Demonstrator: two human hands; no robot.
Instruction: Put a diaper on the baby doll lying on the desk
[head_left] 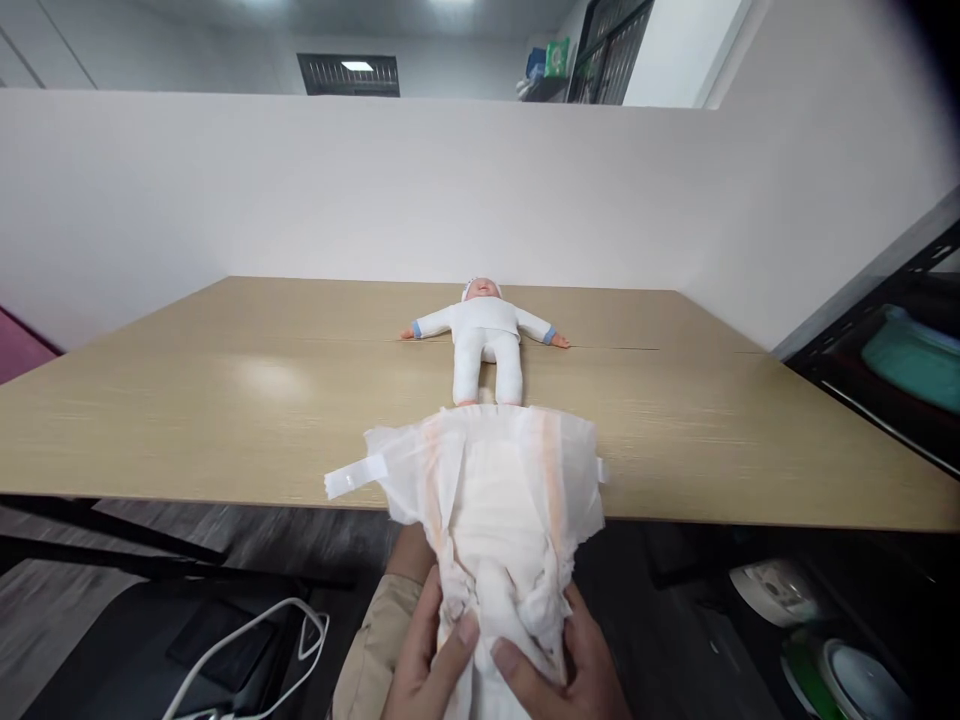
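Note:
An unfolded white diaper [501, 490] is spread in front of me, its wide end toward the table and one fastening tab sticking out at the left. My left hand [439, 640] grips its left edge low down, with the thumb on top of the padding. On the other edge my right hand [562, 660] is closed in the same way, thumb pressed inward. Beyond the diaper a baby doll [486, 335] in white clothes with blue cuffs lies on its back, arms stretched out and legs toward me. The diaper's upper edge overlaps the view of its feet.
The doll lies on a wooden table [300, 420] against a white wall [450, 190]. At lower left, a white cable [247, 630] rests on a black chair [112, 650]. Dark shelving with a teal item [915, 355] stands at right, and bowl-like items [862, 680] sit below.

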